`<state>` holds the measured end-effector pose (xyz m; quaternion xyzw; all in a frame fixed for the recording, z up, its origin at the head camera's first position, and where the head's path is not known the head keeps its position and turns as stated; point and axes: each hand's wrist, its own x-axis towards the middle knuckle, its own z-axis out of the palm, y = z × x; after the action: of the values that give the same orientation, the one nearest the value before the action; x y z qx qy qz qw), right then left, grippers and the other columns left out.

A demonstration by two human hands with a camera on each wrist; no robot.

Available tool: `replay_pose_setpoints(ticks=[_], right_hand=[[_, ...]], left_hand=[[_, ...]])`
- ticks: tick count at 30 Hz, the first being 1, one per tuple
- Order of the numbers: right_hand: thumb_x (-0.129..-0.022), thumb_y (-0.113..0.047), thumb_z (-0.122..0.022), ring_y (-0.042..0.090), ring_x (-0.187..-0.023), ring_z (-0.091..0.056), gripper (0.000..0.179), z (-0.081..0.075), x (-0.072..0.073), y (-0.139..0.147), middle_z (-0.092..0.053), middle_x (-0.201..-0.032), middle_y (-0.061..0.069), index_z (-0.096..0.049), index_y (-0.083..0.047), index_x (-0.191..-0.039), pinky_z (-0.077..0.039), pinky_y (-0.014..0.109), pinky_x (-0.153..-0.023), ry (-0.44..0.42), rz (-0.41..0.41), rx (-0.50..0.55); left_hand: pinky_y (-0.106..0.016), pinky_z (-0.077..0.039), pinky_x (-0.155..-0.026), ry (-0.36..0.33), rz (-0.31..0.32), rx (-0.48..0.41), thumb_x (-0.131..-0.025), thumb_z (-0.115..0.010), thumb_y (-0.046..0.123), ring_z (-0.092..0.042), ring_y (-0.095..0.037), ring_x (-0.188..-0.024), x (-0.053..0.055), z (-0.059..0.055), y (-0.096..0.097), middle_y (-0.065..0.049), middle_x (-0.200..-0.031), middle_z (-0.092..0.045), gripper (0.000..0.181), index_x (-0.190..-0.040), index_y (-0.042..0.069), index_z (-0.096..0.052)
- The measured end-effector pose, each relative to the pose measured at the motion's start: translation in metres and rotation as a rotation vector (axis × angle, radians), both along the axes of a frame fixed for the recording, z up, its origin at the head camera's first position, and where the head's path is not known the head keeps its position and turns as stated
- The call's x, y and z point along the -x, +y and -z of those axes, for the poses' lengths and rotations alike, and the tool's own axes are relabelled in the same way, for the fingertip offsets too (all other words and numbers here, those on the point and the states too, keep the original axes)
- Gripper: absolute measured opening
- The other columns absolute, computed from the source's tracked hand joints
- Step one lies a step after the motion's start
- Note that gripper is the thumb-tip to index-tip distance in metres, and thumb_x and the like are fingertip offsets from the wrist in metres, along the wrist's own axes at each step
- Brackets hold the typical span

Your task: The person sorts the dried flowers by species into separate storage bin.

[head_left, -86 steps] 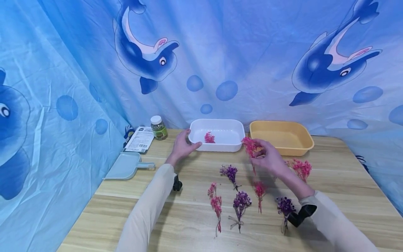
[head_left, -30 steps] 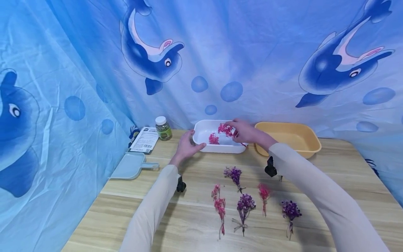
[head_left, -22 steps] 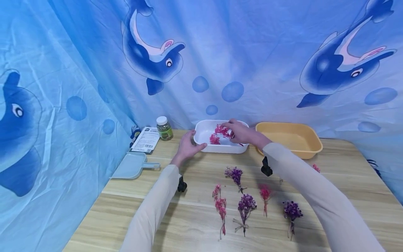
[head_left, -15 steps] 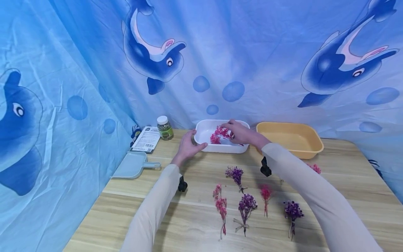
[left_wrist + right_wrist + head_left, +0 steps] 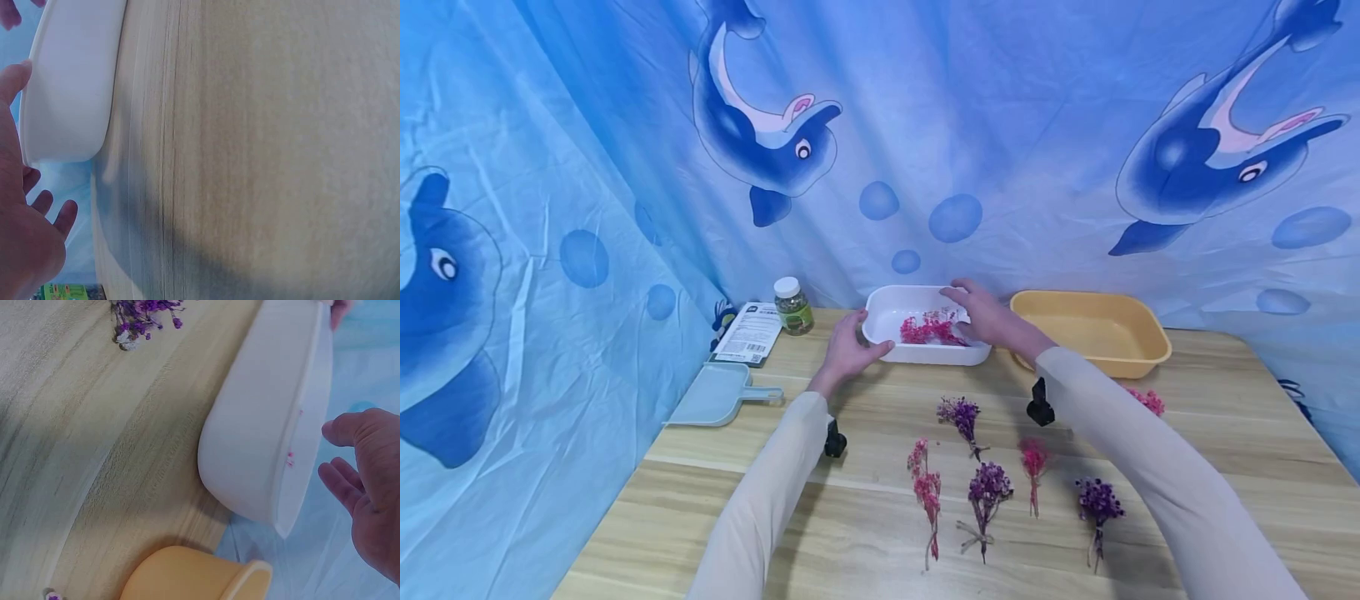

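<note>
Pink flowers (image 5: 917, 331) lie in white tub (image 5: 936, 356), at about 8 o'clock from the fingers of the right hand (image 5: 988, 321). Those fingers stand wide of the thumb, over tub's 3 o'clock end; can't tell if thumb touches stems. Left hand (image 5: 847, 350) holds tub's 9 o'clock end, thumb on near rim. Yellow tub (image 5: 1135, 365) just beside at 3 o'clock. Nearest purple bunch (image 5: 960, 412) on surface (image 5: 865, 508), 5 o'clock. Jar (image 5: 793, 308) at 9 o'clock.
</note>
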<state>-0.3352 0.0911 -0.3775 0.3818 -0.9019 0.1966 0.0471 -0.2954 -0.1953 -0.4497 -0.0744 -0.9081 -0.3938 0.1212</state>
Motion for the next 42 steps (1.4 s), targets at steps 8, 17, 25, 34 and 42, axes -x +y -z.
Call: replay_pose_setpoints(ticks=[8, 17, 25, 34, 42], right_hand=[[-0.09, 0.001, -0.068, 0.048, -0.112, -0.057, 0.064, -0.005, -0.007, 0.034, -0.035, -0.143, 0.033, -0.039, 0.009, -0.146, -0.055, 0.05, -0.088, -0.14, 0.087, 0.22], [-0.09, 0.002, -0.069, 0.045, -0.108, -0.06, 0.064, -0.008, -0.028, 0.068, -0.043, -0.139, 0.031, -0.039, 0.009, -0.146, -0.057, 0.049, -0.085, -0.161, 0.166, 0.306], [-0.09, 0.002, -0.07, 0.048, -0.106, -0.061, 0.062, -0.005, -0.048, 0.094, -0.048, -0.132, 0.035, -0.04, 0.012, -0.144, -0.055, 0.055, -0.087, -0.156, 0.162, 0.376], [-0.09, 0.0, -0.071, 0.046, -0.105, -0.062, 0.062, -0.002, -0.07, 0.113, -0.05, -0.134, 0.033, -0.043, 0.008, -0.144, -0.055, 0.055, -0.086, -0.174, 0.182, 0.396], [-0.092, -0.004, -0.07, 0.042, -0.099, -0.065, 0.057, -0.005, -0.096, 0.136, -0.058, -0.121, 0.026, -0.046, 0.007, -0.143, -0.057, 0.026, -0.078, -0.129, 0.256, 0.418]], left_hand=[[-0.057, -0.028, -0.113, 0.011, 0.008, -0.037, -0.078, -0.081, 0.043, -0.039, -0.043, -0.135, -0.002, -0.002, 0.001, -0.027, -0.146, -0.044, 0.091, -0.144, -0.007, -0.043], [-0.049, -0.026, -0.116, -0.057, -0.009, 0.012, -0.081, -0.08, 0.042, -0.036, -0.035, -0.139, 0.0, 0.0, -0.001, -0.02, -0.151, -0.041, 0.09, -0.148, -0.002, -0.04], [-0.051, -0.026, -0.116, -0.066, -0.008, 0.007, -0.08, -0.08, 0.043, -0.035, -0.036, -0.139, -0.003, -0.002, 0.0, -0.02, -0.152, -0.041, 0.09, -0.148, -0.001, -0.04], [-0.052, -0.027, -0.115, -0.056, -0.008, 0.01, -0.08, -0.08, 0.043, -0.037, -0.037, -0.138, -0.002, -0.002, -0.001, -0.021, -0.151, -0.042, 0.091, -0.147, -0.002, -0.04], [-0.049, -0.028, -0.115, -0.044, -0.003, 0.023, -0.08, -0.08, 0.043, -0.039, -0.036, -0.137, 0.002, 0.001, -0.002, -0.021, -0.149, -0.044, 0.09, -0.147, -0.002, -0.041]])
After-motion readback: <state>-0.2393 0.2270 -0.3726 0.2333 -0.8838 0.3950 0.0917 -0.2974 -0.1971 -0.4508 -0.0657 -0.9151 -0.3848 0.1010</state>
